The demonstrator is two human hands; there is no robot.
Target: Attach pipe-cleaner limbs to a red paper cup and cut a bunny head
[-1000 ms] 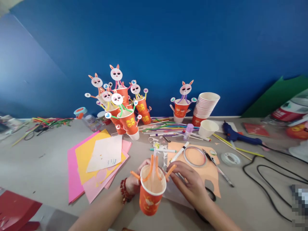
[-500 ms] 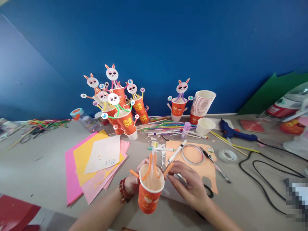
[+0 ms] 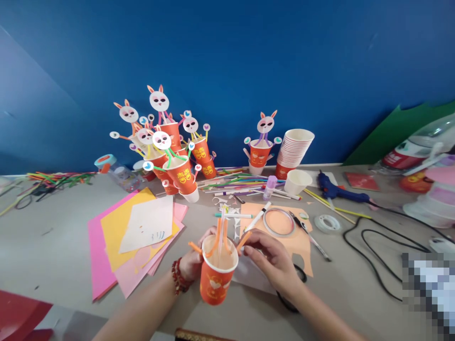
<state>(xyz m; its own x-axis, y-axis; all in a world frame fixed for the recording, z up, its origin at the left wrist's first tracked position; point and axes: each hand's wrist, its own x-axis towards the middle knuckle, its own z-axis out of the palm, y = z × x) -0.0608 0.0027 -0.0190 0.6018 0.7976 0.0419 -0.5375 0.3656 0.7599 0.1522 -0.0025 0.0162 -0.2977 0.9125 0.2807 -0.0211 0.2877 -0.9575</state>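
A red paper cup (image 3: 216, 284) with a white rim and gold print is in my left hand (image 3: 194, 259), whose fingers wrap its far left side and are partly hidden by it. Inside the cup, bent orange pipe cleaners (image 3: 218, 232) stand beside a clear straw (image 3: 222, 237). Short orange ends stick out through the wall on both sides. My right hand (image 3: 272, 258) pinches the right-hand orange end (image 3: 244, 239) between thumb and fingers. A white sheet (image 3: 250, 274) and black-handled scissors (image 3: 301, 273) lie under and beside my right hand.
Rabbit-faced cup figures (image 3: 179, 175) stand at the back left, another (image 3: 260, 151) near a cup stack (image 3: 294, 147). Coloured paper (image 3: 95, 251) lies left. A tape roll (image 3: 327, 223), a blue glue gun (image 3: 341, 192) and its black cable (image 3: 366, 258) are on the right.
The view has shifted a little, so the table's things appear further left. Both hands keep the same hold on the cup and the orange end.
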